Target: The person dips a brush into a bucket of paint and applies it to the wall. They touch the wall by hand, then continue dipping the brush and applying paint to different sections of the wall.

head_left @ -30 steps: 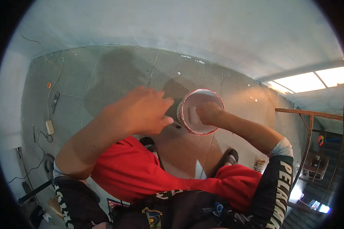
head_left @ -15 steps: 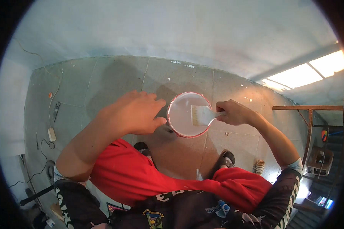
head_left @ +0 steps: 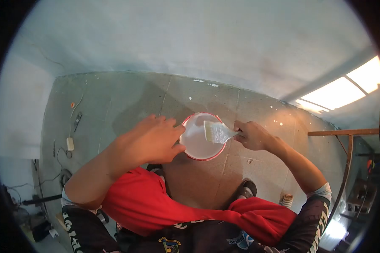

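A round paint bucket (head_left: 203, 159) with a red rim stands between my feet, holding whitish paint. Over its opening is a wide paintbrush (head_left: 217, 133), its pale bristles pointing left. My right hand (head_left: 252, 135) is closed round the brush's handle at the right side of the bucket. On the opposite side, my left hand (head_left: 156, 139) has its fingers apart, with fingertips and thumb right at the bucket's left rim. Nothing shows in the left palm.
A pale wall (head_left: 190, 38) rises beyond the tiled floor (head_left: 135, 97), which has white paint spots. At left lie a power strip (head_left: 70, 144) with its cord and a dark flat tool (head_left: 77, 121). A wooden frame (head_left: 346, 132) stands at right, a ribbed jar (head_left: 286, 200) below.
My left hand has moved right and reached the bucket's rim. The brush has shifted slightly left over the opening, and the camera view has tilted a little upward.
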The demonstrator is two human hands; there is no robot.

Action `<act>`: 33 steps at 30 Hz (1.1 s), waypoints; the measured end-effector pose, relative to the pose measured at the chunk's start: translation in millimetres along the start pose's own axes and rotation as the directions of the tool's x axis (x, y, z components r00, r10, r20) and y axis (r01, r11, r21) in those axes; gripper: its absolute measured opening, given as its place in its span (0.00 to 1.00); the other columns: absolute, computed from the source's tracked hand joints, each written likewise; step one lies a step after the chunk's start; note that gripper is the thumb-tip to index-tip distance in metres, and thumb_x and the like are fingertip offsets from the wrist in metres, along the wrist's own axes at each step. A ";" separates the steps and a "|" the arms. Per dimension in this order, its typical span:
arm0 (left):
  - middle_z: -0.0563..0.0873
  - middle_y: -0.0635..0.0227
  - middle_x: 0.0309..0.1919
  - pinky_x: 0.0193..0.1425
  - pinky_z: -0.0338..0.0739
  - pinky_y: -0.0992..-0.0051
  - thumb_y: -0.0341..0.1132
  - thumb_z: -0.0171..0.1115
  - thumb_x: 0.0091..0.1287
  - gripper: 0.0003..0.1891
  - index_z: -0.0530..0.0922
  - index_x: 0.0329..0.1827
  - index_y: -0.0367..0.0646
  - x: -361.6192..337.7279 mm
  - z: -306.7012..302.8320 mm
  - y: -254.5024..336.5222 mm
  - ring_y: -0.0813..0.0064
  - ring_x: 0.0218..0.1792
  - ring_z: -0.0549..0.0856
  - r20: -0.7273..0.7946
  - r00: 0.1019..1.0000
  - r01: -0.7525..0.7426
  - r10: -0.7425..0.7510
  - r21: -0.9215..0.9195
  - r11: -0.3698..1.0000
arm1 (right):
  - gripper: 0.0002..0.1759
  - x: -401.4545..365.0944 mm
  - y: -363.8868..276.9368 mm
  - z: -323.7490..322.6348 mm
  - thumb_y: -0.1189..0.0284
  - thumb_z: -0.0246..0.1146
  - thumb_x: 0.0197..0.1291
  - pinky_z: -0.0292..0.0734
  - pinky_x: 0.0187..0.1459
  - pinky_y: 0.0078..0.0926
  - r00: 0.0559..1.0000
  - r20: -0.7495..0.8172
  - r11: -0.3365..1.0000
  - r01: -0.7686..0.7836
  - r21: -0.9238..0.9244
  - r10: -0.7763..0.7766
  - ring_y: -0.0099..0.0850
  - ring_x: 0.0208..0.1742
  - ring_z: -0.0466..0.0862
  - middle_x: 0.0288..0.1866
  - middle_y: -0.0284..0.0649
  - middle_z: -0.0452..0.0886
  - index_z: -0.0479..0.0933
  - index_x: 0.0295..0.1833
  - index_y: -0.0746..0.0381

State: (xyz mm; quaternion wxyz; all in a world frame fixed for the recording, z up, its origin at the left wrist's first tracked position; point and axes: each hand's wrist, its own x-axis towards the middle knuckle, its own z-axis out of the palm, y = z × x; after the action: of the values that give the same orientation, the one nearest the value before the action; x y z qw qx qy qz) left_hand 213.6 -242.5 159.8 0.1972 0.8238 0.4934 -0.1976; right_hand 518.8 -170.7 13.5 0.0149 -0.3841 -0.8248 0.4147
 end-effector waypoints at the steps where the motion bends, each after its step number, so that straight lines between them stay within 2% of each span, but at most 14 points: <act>1: 0.81 0.55 0.54 0.63 0.72 0.58 0.49 0.58 0.70 0.24 0.76 0.61 0.41 -5.3 -1.5 6.2 0.53 0.56 0.80 0.006 1.000 0.022 -0.022 0.000 1.000 | 0.14 0.8 0.8 -0.4 0.69 0.65 0.60 0.75 0.41 0.51 1.000 0.011 0.996 0.028 -0.086 -0.027 0.55 0.41 0.83 0.35 0.54 0.83 0.73 0.47 0.64; 2: 0.81 0.55 0.55 0.63 0.71 0.58 0.48 0.58 0.70 0.24 0.75 0.62 0.41 -11.6 -4.9 13.5 0.53 0.57 0.80 0.019 0.998 0.062 -0.062 -0.017 0.998 | 0.15 1.5 1.6 -0.9 0.69 0.64 0.60 0.75 0.41 0.52 0.998 0.020 0.984 0.057 -0.169 -0.054 0.55 0.41 0.83 0.35 0.53 0.83 0.72 0.50 0.63; 8: 0.78 0.53 0.61 0.65 0.71 0.59 0.47 0.59 0.70 0.26 0.73 0.66 0.41 -52.8 2.8 45.2 0.52 0.59 0.78 -0.012 0.969 0.246 -0.248 -0.075 0.966 | 0.18 8.8 16.4 2.1 0.69 0.61 0.62 0.79 0.39 0.51 0.953 0.044 0.917 0.301 -0.262 -0.300 0.54 0.38 0.83 0.42 0.49 0.82 0.69 0.56 0.61; 12: 0.79 0.52 0.61 0.65 0.72 0.57 0.48 0.57 0.71 0.26 0.73 0.66 0.40 -66.1 -3.3 59.6 0.50 0.59 0.79 0.107 0.896 0.442 -0.430 -0.160 0.882 | 0.18 6.2 33.9 2.6 0.69 0.61 0.63 0.80 0.38 0.50 0.940 0.062 0.903 0.339 -0.264 -0.335 0.53 0.37 0.84 0.46 0.47 0.81 0.68 0.56 0.61; 16: 0.79 0.52 0.61 0.65 0.72 0.58 0.48 0.56 0.72 0.26 0.73 0.66 0.40 -58.1 2.8 61.8 0.49 0.59 0.79 0.131 0.843 0.537 -0.522 -0.126 0.834 | 0.16 6.7 41.7 0.1 0.69 0.60 0.64 0.81 0.36 0.49 0.930 0.082 0.885 0.366 -0.289 -0.358 0.52 0.36 0.84 0.46 0.46 0.80 0.67 0.54 0.61; 18: 0.79 0.52 0.61 0.64 0.72 0.57 0.48 0.56 0.72 0.26 0.73 0.66 0.40 -47.6 0.3 65.1 0.48 0.59 0.79 0.103 0.854 0.520 -0.510 -0.133 0.844 | 0.15 5.2 46.1 1.5 0.69 0.60 0.64 0.81 0.35 0.48 0.926 0.095 0.876 0.378 -0.299 -0.366 0.52 0.35 0.84 0.45 0.46 0.80 0.67 0.53 0.61; 22: 0.77 0.53 0.64 0.68 0.70 0.60 0.48 0.56 0.72 0.26 0.72 0.67 0.42 -25.8 -13.7 77.8 0.52 0.63 0.76 0.112 0.858 0.512 -0.501 -0.117 0.851 | 0.13 5.3 56.5 6.5 0.70 0.60 0.64 0.79 0.32 0.48 0.881 -0.019 0.854 0.453 -0.256 -0.473 0.52 0.33 0.83 0.42 0.46 0.79 0.66 0.49 0.61; 24: 0.77 0.53 0.63 0.68 0.70 0.60 0.47 0.57 0.72 0.25 0.73 0.67 0.42 -16.7 -21.9 84.7 0.52 0.63 0.76 -0.030 0.908 0.410 -0.418 -0.148 0.900 | 0.12 7.2 60.5 8.9 0.69 0.60 0.64 0.76 0.32 0.48 0.873 -0.068 0.856 0.455 -0.245 -0.483 0.53 0.32 0.81 0.38 0.45 0.78 0.65 0.45 0.61; 25: 0.77 0.53 0.63 0.68 0.70 0.60 0.47 0.57 0.72 0.25 0.73 0.67 0.42 -11.6 -20.0 84.0 0.52 0.63 0.76 -0.039 0.908 0.409 -0.418 -0.141 0.902 | 0.12 8.6 61.3 9.2 0.69 0.60 0.64 0.76 0.31 0.48 0.871 -0.071 0.854 0.455 -0.252 -0.486 0.53 0.31 0.81 0.37 0.45 0.78 0.65 0.45 0.60; 27: 0.80 0.52 0.59 0.66 0.71 0.58 0.47 0.57 0.71 0.24 0.74 0.64 0.41 -3.0 -1.4 73.0 0.51 0.61 0.77 -0.251 0.919 0.251 -0.305 -0.226 0.941 | 0.11 5.9 64.0 14.7 0.69 0.60 0.64 0.76 0.29 0.48 0.869 -0.079 0.851 0.456 -0.262 -0.489 0.53 0.30 0.81 0.35 0.45 0.78 0.65 0.45 0.60; 28: 0.80 0.52 0.59 0.66 0.71 0.58 0.47 0.57 0.71 0.24 0.74 0.64 0.41 -4.4 12.5 63.7 0.51 0.61 0.77 -0.268 0.917 0.244 -0.296 -0.210 0.947 | 0.11 3.0 69.2 17.1 0.69 0.60 0.64 0.76 0.28 0.48 0.866 -0.095 0.856 0.459 -0.240 -0.491 0.53 0.29 0.81 0.32 0.45 0.79 0.65 0.44 0.59; 30: 0.80 0.53 0.59 0.66 0.72 0.58 0.48 0.56 0.72 0.25 0.74 0.65 0.42 -12.7 30.7 42.3 0.51 0.61 0.78 -0.088 0.948 0.296 -0.306 -0.112 0.949 | 0.12 6.1 71.0 7.5 0.68 0.60 0.64 0.76 0.27 0.48 0.872 -0.098 0.866 0.451 -0.217 -0.479 0.53 0.28 0.81 0.31 0.47 0.79 0.65 0.45 0.59; 32: 0.79 0.53 0.61 0.67 0.71 0.58 0.51 0.54 0.73 0.26 0.73 0.67 0.42 -25.6 20.5 38.8 0.52 0.63 0.77 0.232 0.879 0.452 -0.416 -0.126 0.883 | 0.13 3.5 74.3 9.4 0.66 0.60 0.64 0.77 0.29 0.49 0.895 -0.045 0.882 0.427 -0.199 -0.444 0.54 0.28 0.82 0.31 0.49 0.79 0.66 0.46 0.59; 33: 0.79 0.53 0.61 0.67 0.71 0.58 0.51 0.54 0.73 0.26 0.73 0.67 0.42 -31.4 20.6 36.8 0.52 0.63 0.77 0.176 0.875 0.475 -0.451 -0.135 0.869 | 0.12 4.3 78.0 14.6 0.65 0.59 0.65 0.77 0.29 0.49 0.906 -0.032 0.891 0.408 -0.199 -0.422 0.55 0.28 0.82 0.30 0.51 0.79 0.66 0.46 0.60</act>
State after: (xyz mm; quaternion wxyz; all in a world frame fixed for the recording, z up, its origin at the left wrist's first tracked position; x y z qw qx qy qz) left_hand 230.0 -292.3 163.5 0.2490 0.6450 0.6771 -0.2519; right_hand 559.3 -149.5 -51.6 0.0975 -0.2138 -0.9221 0.3075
